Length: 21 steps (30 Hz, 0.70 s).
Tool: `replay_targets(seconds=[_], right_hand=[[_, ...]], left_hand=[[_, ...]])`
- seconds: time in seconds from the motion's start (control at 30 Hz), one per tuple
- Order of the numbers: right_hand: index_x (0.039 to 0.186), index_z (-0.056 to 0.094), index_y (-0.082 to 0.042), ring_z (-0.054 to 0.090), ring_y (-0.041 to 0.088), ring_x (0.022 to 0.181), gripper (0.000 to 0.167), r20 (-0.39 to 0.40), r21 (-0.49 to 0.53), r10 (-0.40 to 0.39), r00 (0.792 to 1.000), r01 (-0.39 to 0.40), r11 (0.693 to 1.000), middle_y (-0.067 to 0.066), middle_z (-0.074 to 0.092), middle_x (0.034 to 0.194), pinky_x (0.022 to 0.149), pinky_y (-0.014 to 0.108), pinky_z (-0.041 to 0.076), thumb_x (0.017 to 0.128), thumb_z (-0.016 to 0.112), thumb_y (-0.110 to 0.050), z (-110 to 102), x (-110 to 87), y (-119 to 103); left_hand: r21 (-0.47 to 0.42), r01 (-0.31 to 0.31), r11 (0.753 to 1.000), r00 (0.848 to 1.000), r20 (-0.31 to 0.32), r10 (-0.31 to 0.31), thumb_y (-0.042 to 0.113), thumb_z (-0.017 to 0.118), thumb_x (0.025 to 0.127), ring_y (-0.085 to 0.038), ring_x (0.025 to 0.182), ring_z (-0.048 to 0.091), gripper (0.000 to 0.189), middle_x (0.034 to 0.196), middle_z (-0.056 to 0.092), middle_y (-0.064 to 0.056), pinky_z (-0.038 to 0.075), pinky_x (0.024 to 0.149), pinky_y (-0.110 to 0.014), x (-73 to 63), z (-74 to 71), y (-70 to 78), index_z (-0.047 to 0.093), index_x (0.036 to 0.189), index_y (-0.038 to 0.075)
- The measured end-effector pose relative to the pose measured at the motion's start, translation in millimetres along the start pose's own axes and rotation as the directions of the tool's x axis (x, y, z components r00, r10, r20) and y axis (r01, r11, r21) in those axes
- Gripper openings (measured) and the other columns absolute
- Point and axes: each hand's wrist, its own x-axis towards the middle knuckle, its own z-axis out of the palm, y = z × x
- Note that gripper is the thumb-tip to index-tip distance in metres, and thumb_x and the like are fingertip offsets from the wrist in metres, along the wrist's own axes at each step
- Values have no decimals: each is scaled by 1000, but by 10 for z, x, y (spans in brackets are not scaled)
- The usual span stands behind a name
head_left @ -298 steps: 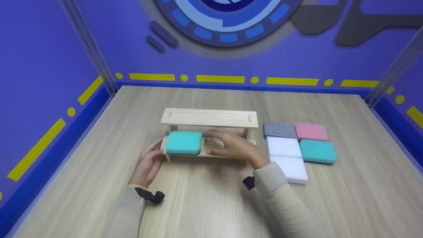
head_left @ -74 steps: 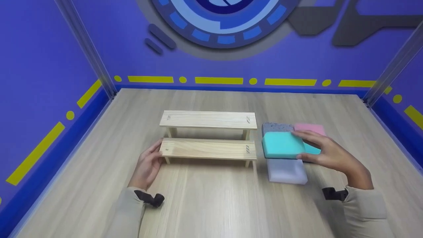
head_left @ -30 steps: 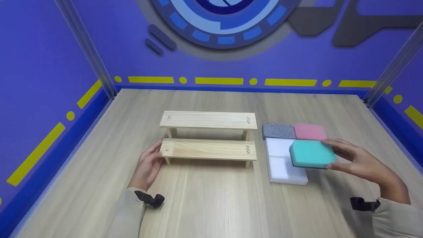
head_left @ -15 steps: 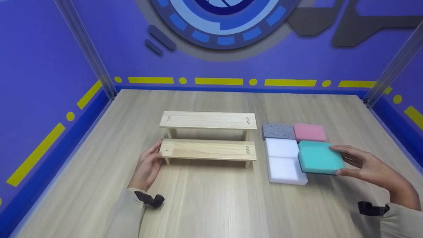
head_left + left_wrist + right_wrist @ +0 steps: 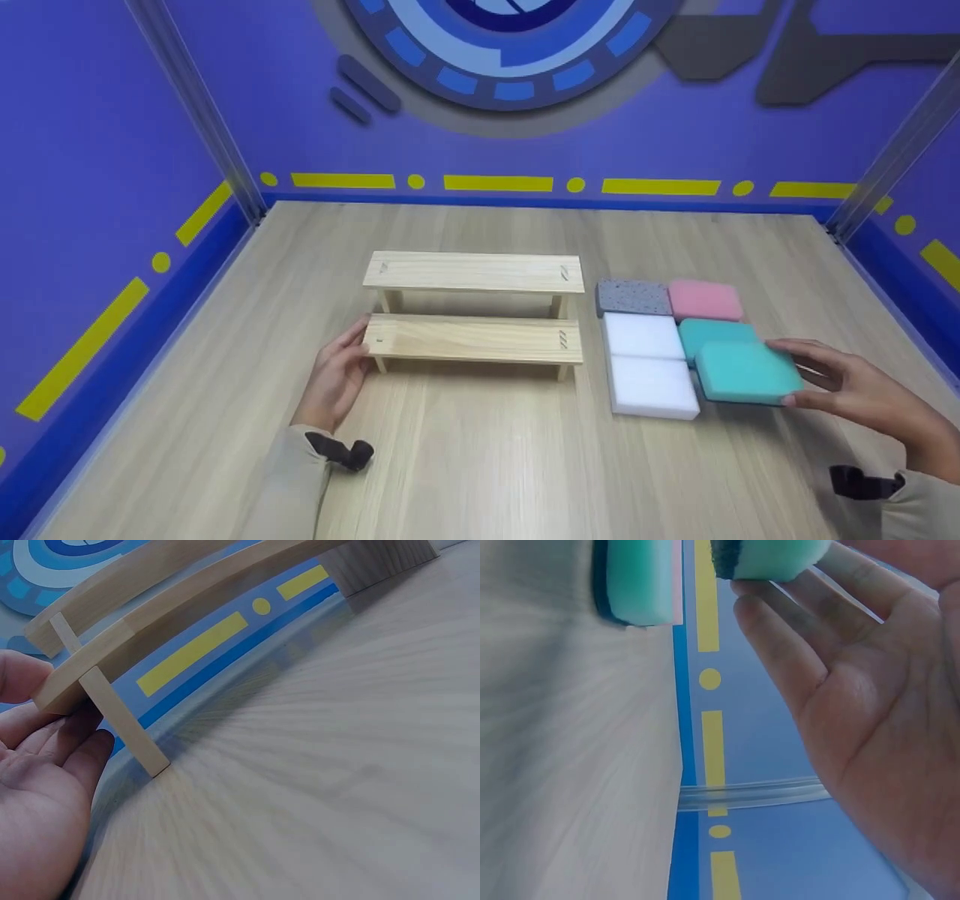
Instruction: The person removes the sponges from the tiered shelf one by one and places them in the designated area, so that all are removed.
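A two-tier wooden rack (image 5: 474, 339) stands mid-table, its two boards bare. My left hand (image 5: 335, 379) grips the left end of its lower board; in the left wrist view the thumb (image 5: 22, 676) lies at the board's end, with the fingers below it. On the right, my right hand (image 5: 862, 390) pinches a teal sponge (image 5: 750, 371) with a dark underside by its right edge, thumb at the near side. The right wrist view shows this sponge (image 5: 772, 556) off the table. Behind it lies a second teal sponge (image 5: 716, 334), partly covered from the head view.
Two white sponges (image 5: 654, 386) lie one before the other to the right of the rack. Behind them sit a grey speckled sponge (image 5: 634, 297) and a pink sponge (image 5: 705, 299). Blue walls (image 5: 480, 150) with yellow marks bound the wooden table (image 5: 465, 465).
Earlier a teal sponge lay on the rack's lower board. My right hand has since carried it right, past the white sponges, and then nearer to me. My left hand stays at the rack.
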Motion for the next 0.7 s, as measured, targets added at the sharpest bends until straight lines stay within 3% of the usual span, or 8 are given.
replay_targets(seconds=[0.03,0.27,0.4,0.5,0.53,0.57,0.6,0.7], right_hand=[[143,39,1,24,-33,106,72,-3,-9,5,1000,-5,1000,12,40,143,85,-6,34,84,73,-19,5,-3,6],[144,37,3,21,-34,103,75,42,-34,61,997,-60,998,33,33,145,83,-4,36,83,74,-23,-7,3,37],[144,38,2,29,-28,112,76,40,-50,72,997,-70,996,26,37,145,83,-4,37,83,74,-25,17,-1,54],[143,39,2,28,-28,113,76,42,-40,60,997,-58,997,27,36,146,83,-5,36,82,75,-24,32,6,67],[143,38,2,33,-22,120,76,51,-37,56,997,-54,998,27,36,147,84,-4,36,82,75,-24,33,9,74],[143,39,1,26,-29,111,76,49,-38,58,997,-56,998,27,36,146,84,-5,35,82,75,-24,37,11,81],[144,38,2,33,-22,120,76,59,-40,61,996,-58,997,34,32,146,84,-4,36,82,75,-24,36,18,83],[144,39,0,34,-20,120,78,69,-48,85,994,-81,996,33,32,146,84,-3,38,81,75,-27,46,23,93]], left_hand=[[2,-1,1000,1000,1,1,-14,36,90,-23,148,15,63,161,13,-16,23,119,-32,1,0,-2,16,149,-8],[-3,-6,1000,1000,-3,6,-14,36,89,-24,148,15,63,161,13,-16,21,121,-34,6,1,-2,17,149,-8],[1,-7,1000,1000,2,7,-14,36,89,-24,148,15,64,161,12,-16,21,120,-33,0,0,-5,16,149,-8],[8,-11,1000,1000,8,11,-14,35,89,-24,148,14,63,160,12,-17,20,121,-34,2,-3,-1,15,149,-8],[9,-14,1000,1000,11,14,-14,35,90,-24,148,14,63,160,12,-17,19,121,-34,3,-4,-1,15,149,-8],[9,-16,1000,1000,14,16,-14,35,90,-24,148,14,63,160,12,-17,19,121,-34,5,-5,0,15,149,-9],[9,-16,1000,1000,17,16,-14,35,90,-24,148,14,63,160,12,-18,19,121,-34,7,-5,1,15,149,-9],[11,-15,1000,1000,24,15,-13,35,90,-24,148,14,63,160,12,-18,18,121,-34,8,-4,-2,15,149,-8]])
